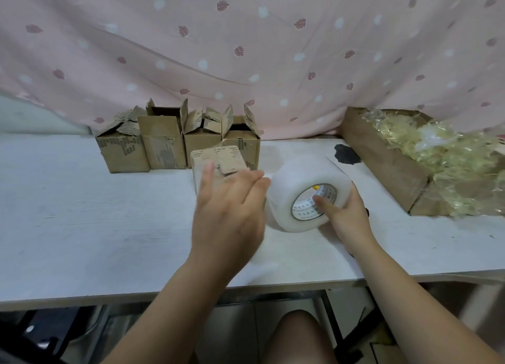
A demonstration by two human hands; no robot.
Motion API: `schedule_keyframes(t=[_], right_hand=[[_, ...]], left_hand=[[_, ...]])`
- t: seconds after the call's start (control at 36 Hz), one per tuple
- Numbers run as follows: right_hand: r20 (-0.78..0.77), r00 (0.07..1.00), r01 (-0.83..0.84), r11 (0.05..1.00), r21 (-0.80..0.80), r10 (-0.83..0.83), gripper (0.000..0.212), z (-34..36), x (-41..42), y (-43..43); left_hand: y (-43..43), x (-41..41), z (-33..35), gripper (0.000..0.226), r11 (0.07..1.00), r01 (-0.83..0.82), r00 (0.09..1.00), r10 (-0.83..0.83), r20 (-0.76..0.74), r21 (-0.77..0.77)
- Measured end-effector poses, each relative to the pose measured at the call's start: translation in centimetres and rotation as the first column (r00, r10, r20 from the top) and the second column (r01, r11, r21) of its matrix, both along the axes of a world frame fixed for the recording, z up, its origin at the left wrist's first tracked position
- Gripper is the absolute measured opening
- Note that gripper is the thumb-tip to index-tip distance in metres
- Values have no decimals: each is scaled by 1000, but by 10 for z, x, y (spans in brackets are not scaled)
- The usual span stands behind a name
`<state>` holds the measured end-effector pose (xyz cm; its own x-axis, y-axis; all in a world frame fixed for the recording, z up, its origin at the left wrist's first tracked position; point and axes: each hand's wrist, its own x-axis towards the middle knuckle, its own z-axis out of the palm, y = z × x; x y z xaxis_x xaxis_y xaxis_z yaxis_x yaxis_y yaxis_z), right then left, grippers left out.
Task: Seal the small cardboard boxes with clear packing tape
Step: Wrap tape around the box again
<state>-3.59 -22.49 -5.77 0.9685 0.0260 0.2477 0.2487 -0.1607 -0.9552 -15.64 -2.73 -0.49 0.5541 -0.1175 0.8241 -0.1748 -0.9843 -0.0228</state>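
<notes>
A small cardboard box point(216, 158) stands mid-table with its top flaps folded down. My left hand point(228, 207) hovers in front of and over it, fingers straight and spread, blurred by motion, hiding the box's lower part. Just to the right, my right hand point(345, 217) grips a thick roll of clear packing tape point(303, 191), thumb in the roll's core. Whether a strip of tape runs from roll to box I cannot tell. Several more small boxes point(169, 142) with open flaps stand in a row behind.
A white table point(82, 213) carries everything, its front edge near my lap. At the right stands a large open carton point(388, 169) filled with crumpled clear wrappers. A dark patch point(346, 154) marks the tabletop behind the roll. A pink patterned curtain point(246, 49) hangs behind.
</notes>
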Motion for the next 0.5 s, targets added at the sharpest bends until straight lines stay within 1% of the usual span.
schedule_keyframes(t=[0.06, 0.14, 0.17, 0.19, 0.28, 0.36, 0.42, 0.5], right_hand=[[3, 1000, 8, 1000, 5, -8, 34, 0, -1, 0], [-1, 1000, 16, 1000, -1, -16, 34, -1, 0, -1], [-3, 1000, 17, 1000, -6, -17, 34, -1, 0, -1], [-3, 1000, 23, 1000, -13, -23, 33, -2, 1, -1], [12, 1000, 28, 999, -31, -28, 33, -3, 1, -2], [27, 1000, 5, 999, -41, -4, 35, -4, 1, -3], [49, 999, -7, 998, -61, 10, 38, -4, -1, -1], [104, 994, -34, 994, -104, 45, 52, -2, -5, 1]], left_hand=[[-12, 4, 1, 28, 1000, -17, 998, 18, -56, 6], [-20, 11, 0, 47, 996, -83, 979, 77, -191, -26], [-20, 12, -1, 51, 994, -112, 971, 106, -216, -13], [-20, 14, -4, 51, 991, -131, 968, 132, -213, 17], [-13, 16, -14, 42, 986, -139, 982, 149, -113, 93], [-3, 19, -17, 32, 991, -105, 993, 109, -47, 83], [5, 21, -15, 29, 995, -69, 997, 71, -33, 65], [18, 23, -12, 28, 998, -19, 999, 21, -46, 62]])
